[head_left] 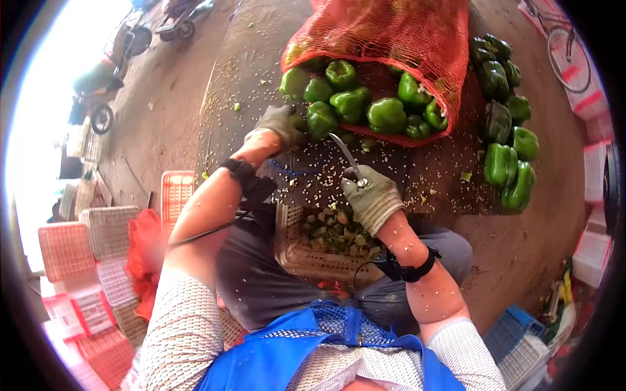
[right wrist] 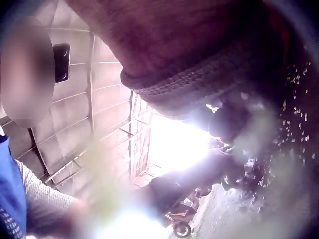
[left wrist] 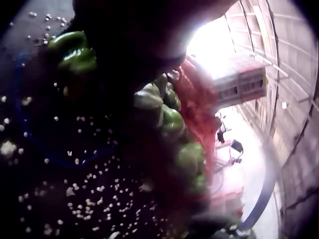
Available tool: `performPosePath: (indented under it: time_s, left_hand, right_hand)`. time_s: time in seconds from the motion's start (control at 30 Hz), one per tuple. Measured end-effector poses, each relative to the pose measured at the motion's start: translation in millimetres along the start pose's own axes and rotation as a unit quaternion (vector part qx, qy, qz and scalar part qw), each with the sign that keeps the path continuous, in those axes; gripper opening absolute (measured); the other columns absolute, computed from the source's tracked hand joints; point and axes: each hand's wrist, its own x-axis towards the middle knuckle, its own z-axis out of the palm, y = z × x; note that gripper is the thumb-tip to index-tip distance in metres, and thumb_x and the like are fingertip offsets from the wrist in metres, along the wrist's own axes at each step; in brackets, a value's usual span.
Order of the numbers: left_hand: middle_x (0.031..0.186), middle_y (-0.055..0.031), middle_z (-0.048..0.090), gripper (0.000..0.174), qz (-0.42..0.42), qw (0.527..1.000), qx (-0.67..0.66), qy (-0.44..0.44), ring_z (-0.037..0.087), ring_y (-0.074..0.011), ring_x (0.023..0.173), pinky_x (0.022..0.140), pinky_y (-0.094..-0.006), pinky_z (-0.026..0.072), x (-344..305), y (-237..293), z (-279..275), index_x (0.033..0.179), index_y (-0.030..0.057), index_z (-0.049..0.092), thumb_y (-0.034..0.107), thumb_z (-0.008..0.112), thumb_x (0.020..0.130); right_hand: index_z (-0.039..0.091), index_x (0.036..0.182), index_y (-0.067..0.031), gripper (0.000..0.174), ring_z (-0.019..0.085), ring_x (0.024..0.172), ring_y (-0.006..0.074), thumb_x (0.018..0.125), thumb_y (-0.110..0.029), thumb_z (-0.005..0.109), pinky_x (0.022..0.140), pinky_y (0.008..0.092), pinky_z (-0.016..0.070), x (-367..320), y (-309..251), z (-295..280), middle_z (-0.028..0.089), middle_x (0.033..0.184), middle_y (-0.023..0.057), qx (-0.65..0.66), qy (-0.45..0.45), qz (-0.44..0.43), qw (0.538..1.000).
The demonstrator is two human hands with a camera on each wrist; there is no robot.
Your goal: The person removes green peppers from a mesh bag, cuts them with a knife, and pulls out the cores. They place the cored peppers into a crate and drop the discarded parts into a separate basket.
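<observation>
Reaching across the seed-strewn dark board [head_left: 424,186], the gloved left hand [head_left: 279,124] is meeting a green bell pepper [head_left: 321,119]. That pepper is lying at the mouth of the red mesh sack [head_left: 391,32], on the near left edge of the spill. The glove's fingers are touching its side, but I cannot tell whether they are closing round it (the left wrist view is giving only a dark blur of hand over peppers). The gloved right hand [head_left: 373,199] is clamping curled fingers round the handle of a curved metal blade [head_left: 345,156], whose tip is pointing up toward that same pepper. Below both hands, a pale plastic basket [head_left: 306,264] is sitting between the person's knees and holding green trimmings. A second heap of peppers [head_left: 505,130] is lying well apart on the right.

The pepper is looking light, hollow and waxy-smooth, so it is probably apt to slip in a loose glove. Its walls are seeming firm, though likely to crack under a hard squeeze. Gripping across the broad shoulders near the stem is looking soundest.
</observation>
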Motion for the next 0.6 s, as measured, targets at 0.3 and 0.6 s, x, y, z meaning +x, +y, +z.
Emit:
performPosePath:
  time_s: [0.3, 0.6]
  left_hand:
    - [0.091, -0.0099, 0.065, 0.052, -0.003, 0.562, -0.827, -0.007, 0.063, -0.0273, 0.09, 0.083, -0.0458, 0.0524, -110.3, 25.1, 31.6, 0.102, 0.0085, 0.06, 0.059, 0.06, 0.091]
    - [0.115, -0.0097, 0.063, 0.076, 0.116, 0.817, -0.561, -0.066, 0.064, -0.0216, 0.102, 0.093, -0.0377, 0.0537, -142.9, 55.1, 29.6, 0.127, 0.0005, 0.05, 0.063, 0.065, 0.086]
  right_hand:
    - [0.064, 0.116, 0.002, 0.031, 0.062, 0.079, 0.0111, 0.094, -0.019, 0.067, 0.07, 0.0281, 0.0527, -9.8, -13.3, -6.2, 0.07, 0.093, 0.0059, 0.183, -0.057, -0.038, 0.981]
    - [0.067, 0.115, -0.002, 0.03, 0.063, 0.082, 0.0102, 0.096, -0.025, 0.065, 0.073, 0.0267, 0.0519, -7.8, -7.4, -27.0, 0.069, 0.094, 0.0057, 0.258, 0.011, -0.119, 0.959]
